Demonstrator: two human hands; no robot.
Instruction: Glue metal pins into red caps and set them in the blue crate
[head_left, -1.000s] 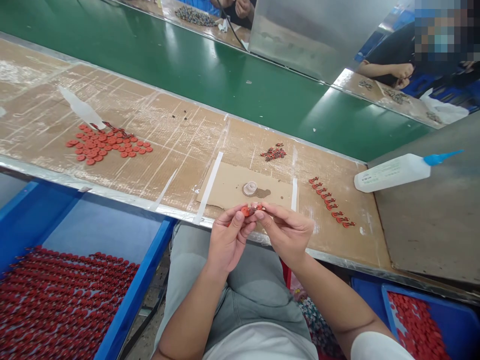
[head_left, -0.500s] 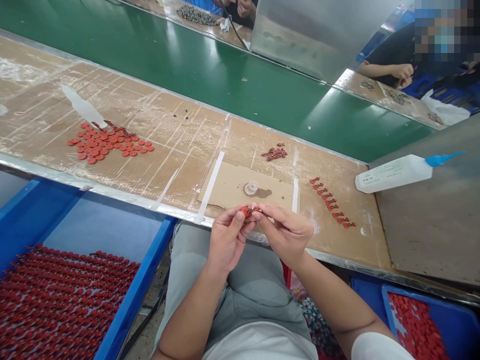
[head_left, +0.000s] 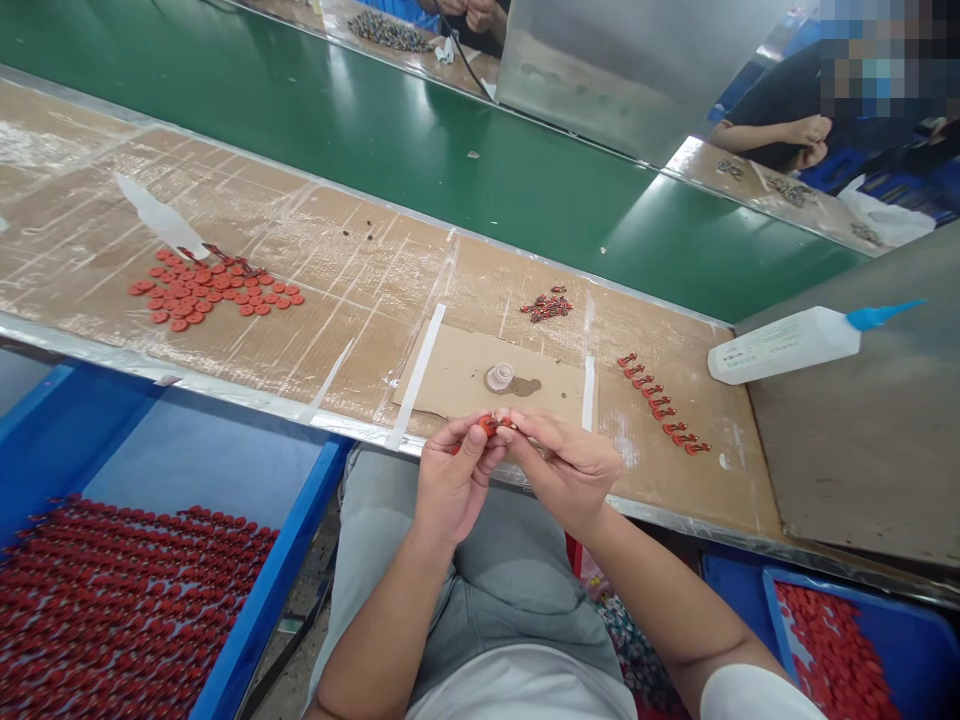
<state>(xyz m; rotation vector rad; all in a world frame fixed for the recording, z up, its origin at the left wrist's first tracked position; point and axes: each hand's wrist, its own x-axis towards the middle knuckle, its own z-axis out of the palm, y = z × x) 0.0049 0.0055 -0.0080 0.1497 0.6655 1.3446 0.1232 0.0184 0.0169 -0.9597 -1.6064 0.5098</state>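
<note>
A small round red disc sits on the left side of the grip, partly covered. At its right, pinched within the same grip, is a tiny dark-and-red piece with a shiny tip, its shape mostly hidden.

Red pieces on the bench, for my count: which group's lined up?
The row near the blue-tipped bottle; the disc heap and small cluster are jumbled.

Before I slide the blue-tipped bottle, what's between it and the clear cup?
Head view: a brown stain, a white tape strip, then a row of red pieces.
</note>
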